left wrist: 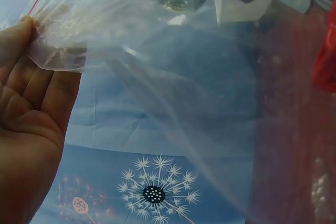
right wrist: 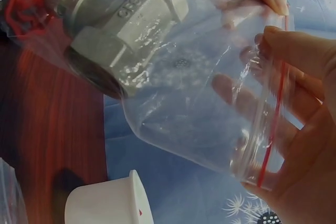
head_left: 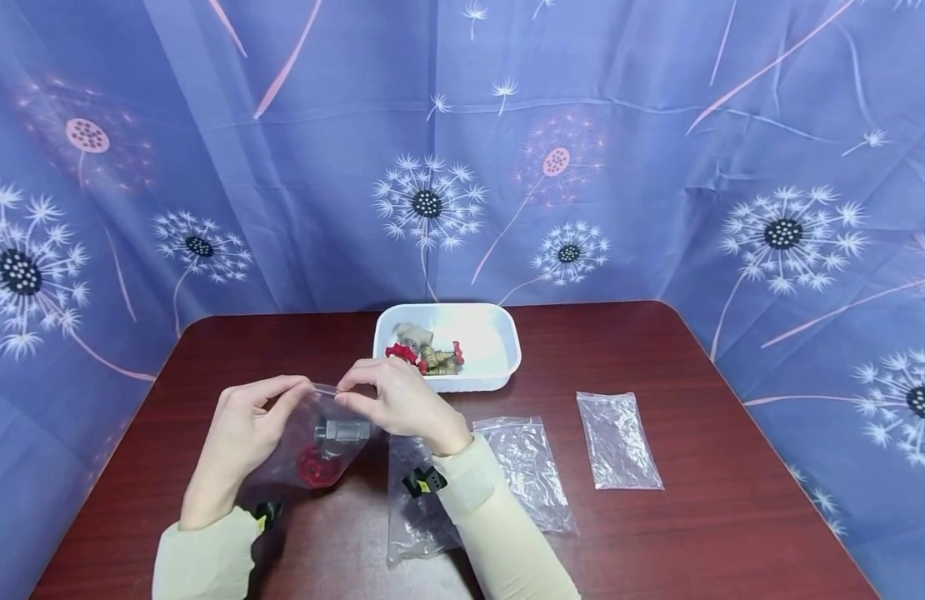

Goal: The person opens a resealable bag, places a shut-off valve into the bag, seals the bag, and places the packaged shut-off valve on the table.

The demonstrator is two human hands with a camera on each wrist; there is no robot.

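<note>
My left hand [head_left: 241, 429] and right hand [head_left: 402, 404] pinch the top edge of a clear zip-lock bag [right wrist: 178, 127], held up above the left part of the table. Inside the bag hangs a grey metal valve [head_left: 344, 432] with a red handwheel [head_left: 317, 468]. In the right wrist view the valve's hexagonal body shows close up, and a red line runs along the bag's zip edge. My left thumb [left wrist: 16, 35] presses the bag's corner in the left wrist view. The two hands are close together at the bag's top.
A white tray [head_left: 496, 333] at the table's back holds a brass valve [head_left: 442, 360] and another valve with a red handwheel [head_left: 401, 352]. Flat clear bags [head_left: 530, 479] lie partly under my right forearm. A smaller bag [head_left: 620, 442] lies farther right on the dark red table [head_left: 732, 500].
</note>
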